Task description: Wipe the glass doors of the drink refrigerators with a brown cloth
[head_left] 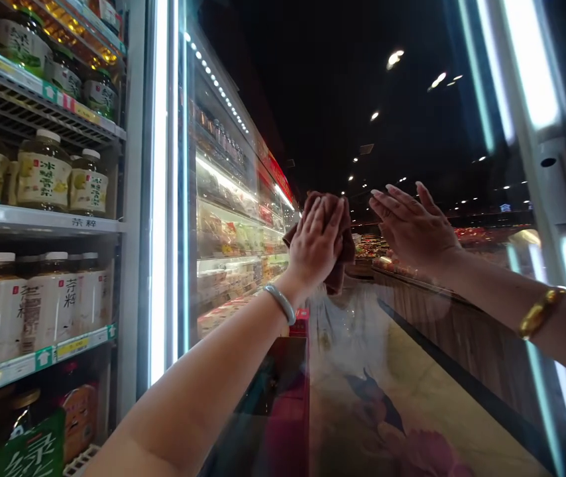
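Observation:
My left hand (315, 242), with a pale bangle at the wrist, presses a brown cloth (345, 248) flat against the glass door (362, 358). Its fingers point upward over the cloth, whose folds stick out on both sides. To the right, my right hand (415, 225) has its fingers stretched out and apart. It holds nothing and is at the same glass; whether the palm touches it I cannot tell. A gold bracelet (541, 313) sits on that wrist.
Fridge shelves (44, 217) with several rows of bottled drinks (44, 172) stand close on the left. A bright light strip (158, 199) runs up beside them. The door frame (551, 179) is at the right. Through the glass, lit display shelves (233, 232) and a pale floor show, mixed with reflections.

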### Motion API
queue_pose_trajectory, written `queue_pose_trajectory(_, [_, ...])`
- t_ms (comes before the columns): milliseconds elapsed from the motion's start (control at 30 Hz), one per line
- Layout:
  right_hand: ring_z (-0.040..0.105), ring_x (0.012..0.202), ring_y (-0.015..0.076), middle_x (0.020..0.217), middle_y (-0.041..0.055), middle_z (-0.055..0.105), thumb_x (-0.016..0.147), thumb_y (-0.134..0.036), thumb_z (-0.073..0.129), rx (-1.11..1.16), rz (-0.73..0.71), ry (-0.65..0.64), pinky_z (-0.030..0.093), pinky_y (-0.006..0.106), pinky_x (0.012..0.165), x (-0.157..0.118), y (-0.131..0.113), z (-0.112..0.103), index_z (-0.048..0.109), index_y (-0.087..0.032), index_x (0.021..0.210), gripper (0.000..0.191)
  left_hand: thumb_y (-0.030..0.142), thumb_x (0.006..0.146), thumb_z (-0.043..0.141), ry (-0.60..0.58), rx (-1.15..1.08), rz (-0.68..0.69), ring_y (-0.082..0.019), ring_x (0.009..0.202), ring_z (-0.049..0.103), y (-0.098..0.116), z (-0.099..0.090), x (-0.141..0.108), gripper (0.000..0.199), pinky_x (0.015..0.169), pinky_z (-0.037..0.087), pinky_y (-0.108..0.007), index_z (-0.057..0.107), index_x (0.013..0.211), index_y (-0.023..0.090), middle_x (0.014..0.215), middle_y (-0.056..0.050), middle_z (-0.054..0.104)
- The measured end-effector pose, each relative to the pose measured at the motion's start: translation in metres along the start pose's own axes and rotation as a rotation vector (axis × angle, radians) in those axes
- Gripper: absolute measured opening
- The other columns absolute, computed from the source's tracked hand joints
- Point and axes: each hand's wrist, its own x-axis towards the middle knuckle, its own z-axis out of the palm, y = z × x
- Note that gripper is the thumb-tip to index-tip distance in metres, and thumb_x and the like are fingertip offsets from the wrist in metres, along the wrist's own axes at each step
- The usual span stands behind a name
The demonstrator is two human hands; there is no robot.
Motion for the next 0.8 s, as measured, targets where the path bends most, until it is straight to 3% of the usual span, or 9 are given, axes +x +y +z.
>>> queue_pose_trajectory(67, [0.042,0.158,0.0307,0.166,0.0062,0.05,0.108,-0.029,0.044,-0.005,-0.015,-0.008,0.021,0.065,0.136,0.0,0.001,-0.001,0.039,-0.024,0.165,0.057,0.03,0.108,0.049,0.028,-0.014,-0.105,-0.031,0.165,0.032,-0.004,0.001,0.004,0.063,0.135,0.033,-0.051,0.034,0.169,0.019,0.175,-0.016,0.036])
queue_pose_trajectory(167, [0.037,0.161,0.0312,0.169,0.0058,0.046,0.109,-0.032,0.043,0.012,-0.009,-0.047,0.015,0.064,0.138,0.001,0.001,-0.005,0.038,-0.026,0.166,0.057,0.034,0.107,0.054,0.044,-0.05,-0.075,-0.032,0.165,0.031,0.011,0.006,-0.002,0.065,0.136,0.029,-0.051,0.037,0.168,0.017,0.175,-0.018,0.037])
queue_pose_trajectory(300, [0.029,0.165,0.0308,0.173,0.0047,0.039,0.11,-0.035,0.036,0.056,0.064,-0.117,0.009,0.063,0.139,0.0,-0.006,-0.009,0.034,-0.029,0.167,0.058,0.034,0.109,0.047,-0.003,-0.118,0.116,-0.029,0.166,0.03,0.032,0.009,-0.021,0.06,0.137,0.026,-0.051,0.039,0.167,0.018,0.174,-0.016,0.038])
queue_pose_trajectory(500, [0.028,0.165,0.0292,0.172,0.0095,0.041,0.111,-0.032,0.03,0.02,0.092,-0.212,0.011,0.064,0.138,0.007,-0.01,-0.018,0.04,-0.019,0.164,0.055,0.024,0.108,0.047,-0.037,-0.22,0.413,-0.027,0.164,0.036,0.033,0.013,-0.029,0.055,0.135,0.03,-0.052,0.045,0.163,0.021,0.168,-0.013,0.05])
queue_pose_trajectory(667, [0.033,0.163,0.0283,0.171,0.0046,0.043,0.11,-0.034,0.037,-0.066,0.071,-0.293,0.014,0.063,0.138,0.014,0.004,-0.032,0.048,-0.025,0.159,0.051,0.024,0.106,0.054,-0.207,-0.23,0.779,-0.024,0.154,0.05,0.037,0.011,-0.036,0.045,0.131,0.037,-0.051,0.063,0.151,0.028,0.16,-0.008,0.061])
queue_pose_trajectory(733, [0.031,0.164,0.0286,0.172,0.0042,0.04,0.108,-0.034,0.041,-0.075,0.051,-0.353,0.014,0.063,0.138,0.014,0.006,-0.038,0.046,-0.026,0.161,0.053,0.022,0.106,0.053,-0.185,-0.222,0.675,-0.024,0.156,0.047,0.037,0.01,-0.035,0.047,0.131,0.038,-0.051,0.06,0.153,0.028,0.162,-0.008,0.058])
queue_pose_trajectory(800, [0.029,0.165,0.0288,0.174,0.0063,0.038,0.107,-0.034,0.044,-0.074,0.039,-0.417,0.013,0.063,0.138,0.012,0.003,-0.042,0.041,-0.022,0.163,0.057,0.022,0.108,0.048,-0.082,-0.223,0.375,-0.026,0.161,0.04,0.038,0.011,-0.032,0.051,0.133,0.035,-0.051,0.052,0.159,0.024,0.168,-0.011,0.051])
